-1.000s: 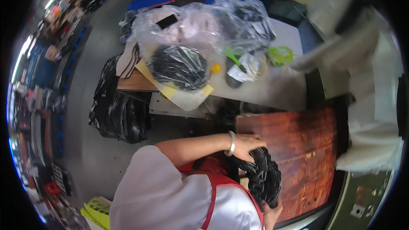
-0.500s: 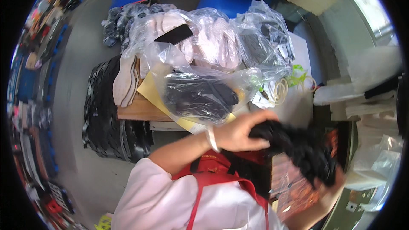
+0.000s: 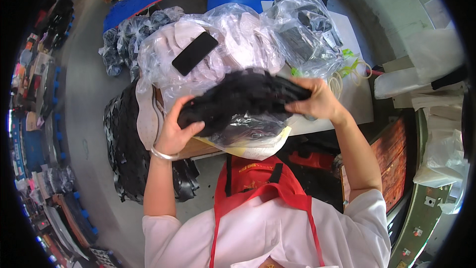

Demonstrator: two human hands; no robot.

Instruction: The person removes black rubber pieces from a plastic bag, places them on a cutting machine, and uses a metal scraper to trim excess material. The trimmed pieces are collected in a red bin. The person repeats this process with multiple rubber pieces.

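Both hands clenched on one black bundle (image 3: 243, 97), a stack of dark, floppy pieces, blurred, so their exact kind could not be told. Left hand (image 3: 176, 129) gripped the bundle's left end, fingers curled under it, thumb over; a pale bangle (image 3: 162, 155) sat on that wrist. Right hand (image 3: 317, 101) pinched the right end from above. Bundle was held level in the air, above the near edge of the desk (image 3: 354, 97), not resting on anything.

Directly beneath it, at the near edge, lay an open clear plastic bag (image 3: 248, 131) with more dark pieces inside, on a yellow sheet (image 3: 282, 136). Further back on the desk: a large clear bag of pale pieces (image 3: 223, 44) with a black phone (image 3: 195, 53) lying on top, and toward the far right corner another clear bag of dark items (image 3: 302, 34). Green cord (image 3: 349, 64) lay at the right edge. Black sacks (image 3: 126, 149) stood on the floor at the left of the desk.

Judged progress: one bundle lifted and in hand; it was not yet inside any bag. The open bag below appeared part-filled.
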